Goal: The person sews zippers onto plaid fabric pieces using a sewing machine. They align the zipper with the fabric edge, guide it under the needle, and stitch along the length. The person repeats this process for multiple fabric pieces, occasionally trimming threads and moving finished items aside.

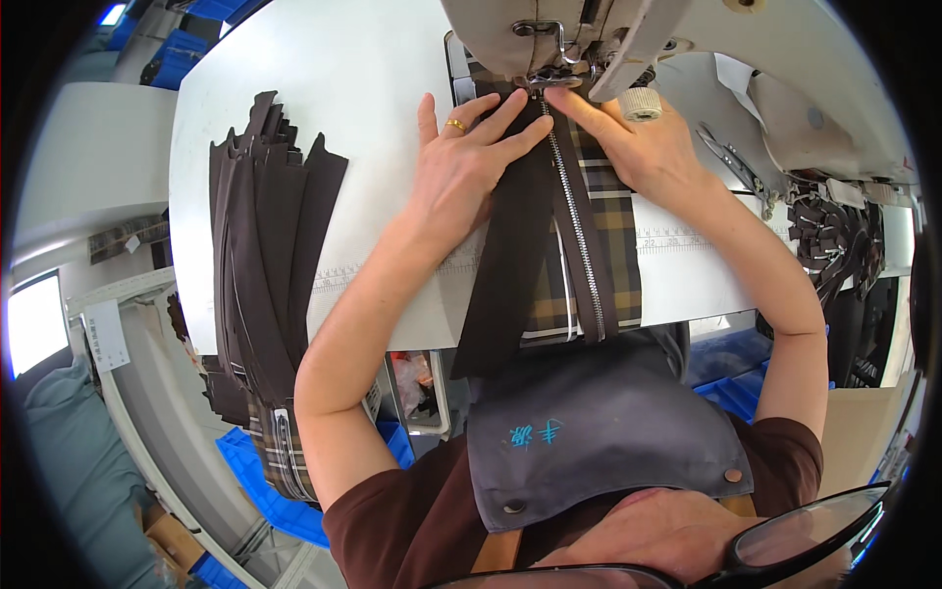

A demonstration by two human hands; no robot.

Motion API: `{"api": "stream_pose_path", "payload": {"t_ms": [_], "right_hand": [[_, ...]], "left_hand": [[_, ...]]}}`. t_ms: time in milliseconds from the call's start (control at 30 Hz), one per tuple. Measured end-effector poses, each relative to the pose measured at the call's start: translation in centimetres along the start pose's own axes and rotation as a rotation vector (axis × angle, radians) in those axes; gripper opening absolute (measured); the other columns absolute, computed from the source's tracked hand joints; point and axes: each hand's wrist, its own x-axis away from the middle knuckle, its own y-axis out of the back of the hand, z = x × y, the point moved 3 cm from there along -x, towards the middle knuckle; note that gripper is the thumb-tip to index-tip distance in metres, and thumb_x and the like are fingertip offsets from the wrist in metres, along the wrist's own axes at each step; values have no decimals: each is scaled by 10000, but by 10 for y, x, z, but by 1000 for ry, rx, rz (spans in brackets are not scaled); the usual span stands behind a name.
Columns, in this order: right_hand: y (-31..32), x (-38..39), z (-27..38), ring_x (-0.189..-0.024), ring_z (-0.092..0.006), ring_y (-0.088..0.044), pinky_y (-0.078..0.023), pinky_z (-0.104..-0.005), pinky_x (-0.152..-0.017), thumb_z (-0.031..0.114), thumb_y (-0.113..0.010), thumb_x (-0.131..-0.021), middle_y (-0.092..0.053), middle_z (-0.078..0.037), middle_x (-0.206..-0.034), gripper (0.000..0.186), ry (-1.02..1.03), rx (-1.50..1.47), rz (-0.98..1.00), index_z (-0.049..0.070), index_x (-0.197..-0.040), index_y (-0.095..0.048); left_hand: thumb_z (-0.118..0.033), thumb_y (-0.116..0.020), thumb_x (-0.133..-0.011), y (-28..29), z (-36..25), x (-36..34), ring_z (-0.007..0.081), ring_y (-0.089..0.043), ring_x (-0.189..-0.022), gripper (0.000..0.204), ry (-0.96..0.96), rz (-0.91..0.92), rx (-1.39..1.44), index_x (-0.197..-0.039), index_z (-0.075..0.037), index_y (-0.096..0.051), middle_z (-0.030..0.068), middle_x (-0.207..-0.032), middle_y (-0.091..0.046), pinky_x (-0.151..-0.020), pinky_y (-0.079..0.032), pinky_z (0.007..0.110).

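My left hand (pixel 459 167) lies with fingers spread on a dark brown fabric strip (pixel 512 260), its fingertips close to the presser foot (pixel 555 80) of a sewing machine (pixel 775 74). A metal-toothed zipper (pixel 577 226) on dark tape runs from the foot down toward me. Under it lies brown plaid fabric (pixel 618 250). From the other side, my right hand (pixel 655 152) rests on the work, index finger stretched out to the zipper just below the foot. Its remaining fingers are partly hidden behind the machine's round knob (pixel 640 104).
Left on the white table (pixel 383 83) lies a stack of dark fabric strips (pixel 260 206), hanging over the front edge. A blue bin (pixel 265 481) stands below. Thread snips (pixel 731 157) and a dark bundle of zipper pieces (pixel 834 236) lie at the right. A ruler strip (pixel 677 239) crosses the table.
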Motion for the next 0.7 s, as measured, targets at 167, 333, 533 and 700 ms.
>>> {"api": "stream_pose_path", "payload": {"t_ms": [167,333,533,700], "right_hand": [[0,7,-9,-614,-272,-577,-444,-388,-544,100,-604,-794,-589,-67,-702,353,-48,-126,-76,159,-1142,-610],[19,2,-31,-615,-261,-614,-452,-387,-527,191,-554,-865,-613,-87,-656,202,-299,115,85,154,-1054,-616],[12,-3,-26,-565,-249,-611,-456,-373,-525,166,-554,-821,-602,-48,-597,181,-235,237,129,143,-993,-604],[-3,-10,-22,-542,-229,-596,-453,-354,-537,121,-582,-756,-584,-33,-579,53,-108,212,140,94,-796,-561]], "left_hand": [[-76,-640,-735,-2,0,0,269,-462,-1237,529,-5,-1,-11,-1231,-256,-607,49,-1352,-518,-1094,-95,575],[-96,-618,-756,-3,2,1,262,-465,-1232,473,-2,-10,-7,-1206,-245,-628,47,-1335,-535,-1101,-86,556],[-93,-607,-758,-2,2,1,250,-467,-1228,461,3,-11,-17,-1195,-236,-637,44,-1324,-545,-1105,-84,543],[-93,-588,-771,-1,0,0,250,-469,-1227,449,-1,-15,-21,-1195,-233,-637,45,-1323,-547,-1104,-86,546]]}}
